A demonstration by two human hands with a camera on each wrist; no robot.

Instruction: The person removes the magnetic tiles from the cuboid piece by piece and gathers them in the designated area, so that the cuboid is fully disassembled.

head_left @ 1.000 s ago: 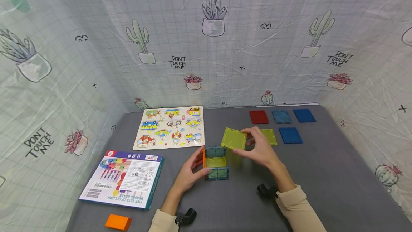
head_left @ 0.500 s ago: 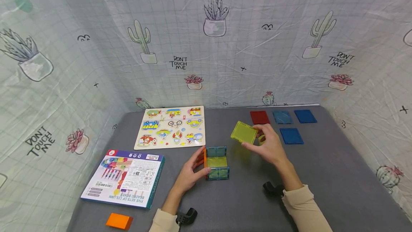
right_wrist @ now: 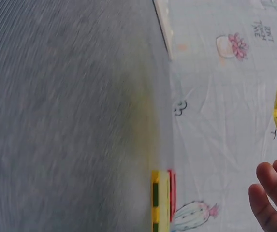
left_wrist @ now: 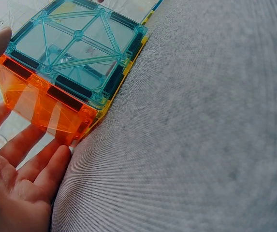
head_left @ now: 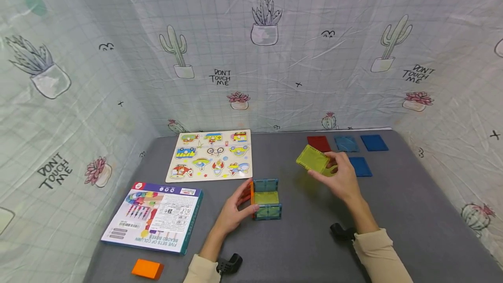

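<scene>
My left hand point(head_left: 232, 209) steadies a small box of magnetic tiles, fingers along its orange side tile point(left_wrist: 36, 104) and thumb near a teal tile's corner. Teal tiles point(head_left: 267, 212) stand at its front and back, and a yellow tile point(head_left: 266, 198) forms the floor. Its right side and top are open. Raised above the table, a yellow magnetic tile point(head_left: 312, 159) is pinched at its right edge by my right hand point(head_left: 341, 181). The right wrist view catches only part of that tile and some fingertips point(right_wrist: 269, 186). Another yellow tile point(head_left: 330, 170) lies mostly hidden behind that hand.
Red point(head_left: 319, 143), light blue point(head_left: 346, 143) and blue tiles point(head_left: 374, 143) lie at the back right, another blue tile point(head_left: 361, 167) before them. Leftward are a vehicle puzzle board point(head_left: 210, 156), a beaded-boxes package point(head_left: 153, 217) and an orange block point(head_left: 147, 269). Patterned cloth point(head_left: 267, 77) surrounds the table.
My right hand has carried the yellow tile rightward, away from the tile box, toward the loose tiles. The left hand and the box have stayed in place.
</scene>
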